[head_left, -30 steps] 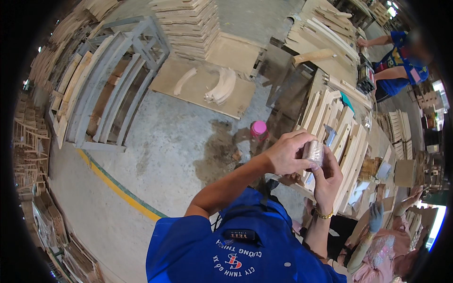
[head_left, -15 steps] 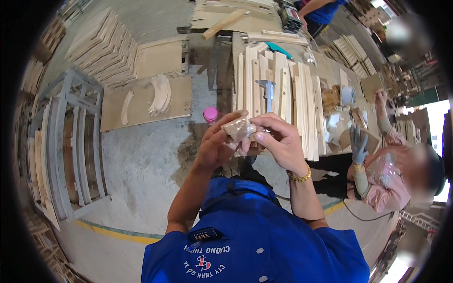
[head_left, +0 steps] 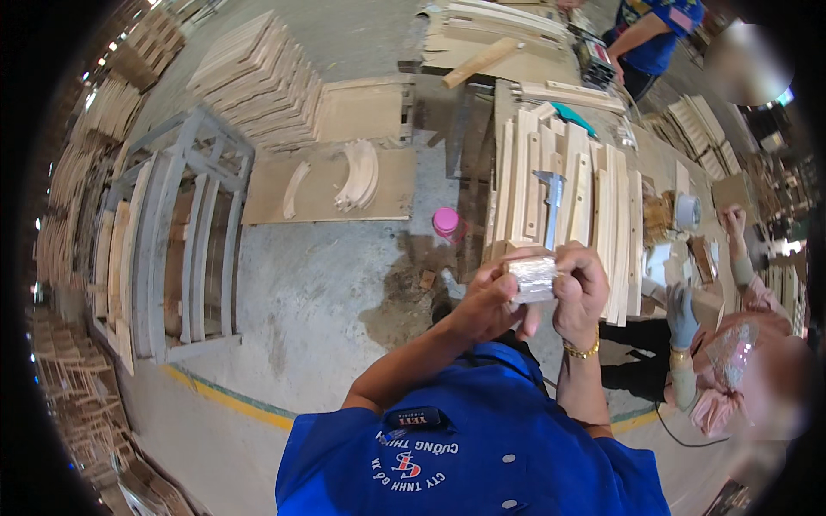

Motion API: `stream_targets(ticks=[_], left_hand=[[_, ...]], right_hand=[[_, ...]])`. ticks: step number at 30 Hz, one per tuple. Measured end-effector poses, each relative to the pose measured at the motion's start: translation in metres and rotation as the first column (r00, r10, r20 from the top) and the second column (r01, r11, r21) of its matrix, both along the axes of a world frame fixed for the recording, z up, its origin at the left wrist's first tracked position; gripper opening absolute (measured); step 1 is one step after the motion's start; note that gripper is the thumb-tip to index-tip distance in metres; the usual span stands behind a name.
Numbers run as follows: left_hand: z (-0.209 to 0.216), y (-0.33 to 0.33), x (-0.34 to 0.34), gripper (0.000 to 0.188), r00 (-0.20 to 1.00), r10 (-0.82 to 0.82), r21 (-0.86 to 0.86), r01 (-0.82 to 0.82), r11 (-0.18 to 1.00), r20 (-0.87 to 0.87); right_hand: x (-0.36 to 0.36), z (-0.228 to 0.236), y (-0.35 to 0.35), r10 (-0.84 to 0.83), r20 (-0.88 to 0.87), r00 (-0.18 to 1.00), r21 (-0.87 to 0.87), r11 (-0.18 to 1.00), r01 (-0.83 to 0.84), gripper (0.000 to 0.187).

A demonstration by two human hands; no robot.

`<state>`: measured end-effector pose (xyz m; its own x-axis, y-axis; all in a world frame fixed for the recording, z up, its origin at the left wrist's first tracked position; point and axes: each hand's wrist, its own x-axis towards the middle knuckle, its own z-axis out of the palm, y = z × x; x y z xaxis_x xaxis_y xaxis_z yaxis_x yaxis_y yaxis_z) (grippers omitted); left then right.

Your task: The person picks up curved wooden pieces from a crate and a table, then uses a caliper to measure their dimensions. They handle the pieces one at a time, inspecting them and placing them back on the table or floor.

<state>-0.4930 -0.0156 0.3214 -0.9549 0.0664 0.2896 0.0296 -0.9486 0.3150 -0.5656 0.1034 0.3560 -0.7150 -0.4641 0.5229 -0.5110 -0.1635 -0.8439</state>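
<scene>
A small block-like piece wrapped in shiny clear film (head_left: 532,282) is held up between my two hands, above the near end of a bench. My left hand (head_left: 487,303) is closed round its left side, thumb in front. At its right end, the bent fingers and thumb of my right hand (head_left: 582,291) grip it. What lies under the film is hard to make out through the glare. Just beyond my hands, a metal caliper (head_left: 552,199) rests on long pale wood strips (head_left: 609,225), some with holes.
A pink-lidded container (head_left: 446,221) stands left of the bench. Further left are curved wood pieces (head_left: 357,176) on a board, stacked wood (head_left: 258,82) and a grey metal rack (head_left: 185,176). At right, a co-worker's gloved hand (head_left: 682,320) is close by; another person (head_left: 650,39) works at the far end.
The view has swung, so the scene sits further right. Between my fingers the wrapped piece has turned, its shiny film side now showing. Both hands keep hold of it.
</scene>
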Motion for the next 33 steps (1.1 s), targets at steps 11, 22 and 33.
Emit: stream_targets(ticks=[11, 22, 33], left_hand=[[0.004, -0.001, 0.001, 0.061, 0.992, 0.122, -0.149, -0.114, 0.982, 0.044], [0.013, -0.012, 0.006, 0.059, 0.971, -0.22, -0.096, 0.229, 0.969, 0.098], [0.027, 0.011, 0.024, 0.055, 0.978, -0.205, -0.15, 0.196, 0.969, -0.047]], right_hand=[[-0.001, 0.03, 0.003, -0.025, -0.138, 0.99, 0.336, 0.939, 0.071, 0.016], [-0.007, 0.041, 0.027, 0.196, -0.357, 0.913, 0.384, 0.922, -0.048, 0.013], [0.004, 0.05, 0.047, 0.253, -0.328, 0.91, 0.09, 0.968, -0.236, 0.016]])
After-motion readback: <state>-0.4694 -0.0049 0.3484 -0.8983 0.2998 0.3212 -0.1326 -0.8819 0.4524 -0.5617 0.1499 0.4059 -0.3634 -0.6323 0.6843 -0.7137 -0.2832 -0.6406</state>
